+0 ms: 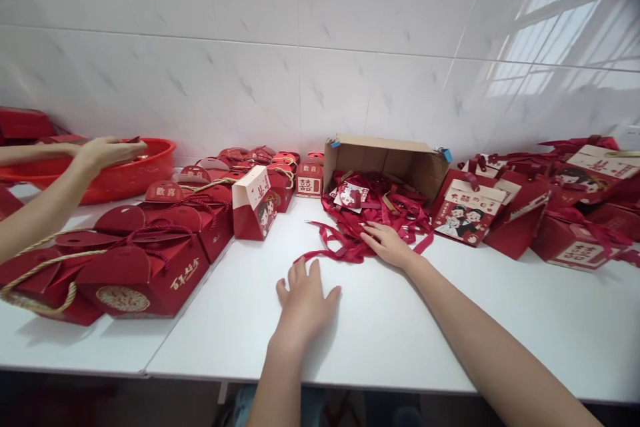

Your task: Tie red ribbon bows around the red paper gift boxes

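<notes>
My left hand (306,297) is over the white table (240,327), its fingers spread and nothing in them. Farther forward and to the right, my right hand (387,245) rests at the front of a heap of dark red ribbons (345,250), fingers stretched out on them. The heap spills from a cardboard box (387,147) lying on its side with its opening toward me. Among the ribbons lies a small printed card (351,195). An upright red and cream gift box (256,203) stands beyond my left hand, apart from it.
Rows of red gift boxes with cord handles (145,273) fill the left side. Behind them, a co-worker's hands (107,152) are at a red plastic basin (150,170). Ribbon-tied gift boxes (470,210) crowd the right. A tiled wall (240,67) closes the back.
</notes>
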Tool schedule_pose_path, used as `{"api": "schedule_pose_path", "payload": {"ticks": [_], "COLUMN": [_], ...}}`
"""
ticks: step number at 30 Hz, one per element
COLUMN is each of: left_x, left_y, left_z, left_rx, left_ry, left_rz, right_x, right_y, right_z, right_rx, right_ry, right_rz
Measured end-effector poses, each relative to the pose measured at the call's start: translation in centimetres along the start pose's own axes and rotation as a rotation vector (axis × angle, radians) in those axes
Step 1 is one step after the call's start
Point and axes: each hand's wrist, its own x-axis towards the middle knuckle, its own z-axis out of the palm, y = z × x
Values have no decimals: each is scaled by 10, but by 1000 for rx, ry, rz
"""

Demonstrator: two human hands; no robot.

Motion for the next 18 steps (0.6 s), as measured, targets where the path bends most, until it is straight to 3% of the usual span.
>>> {"api": "schedule_pose_path", "payload": {"ticks": [4, 7, 13, 16, 18], "left_x": [3, 1, 1, 2, 2], "left_y": [-3, -3, -1, -2, -3], "left_z": [3, 5, 5, 5, 5], "left_rx": [23, 37, 45, 49, 55], "left_ry": [-80, -125, -126, -136, -140], "left_rz": [-24, -4, -6, -1, 0], "right_x": [-2, 2, 5, 4, 4], "right_y": [-17, -21, 29, 49, 50], "right_z": [-6, -8, -19, -22, -21], "right_rx": [99, 131, 53, -5, -34], "right_ry": [-19, 81, 534, 618, 609], "right_rz": [-159, -180, 184, 329, 349]}}
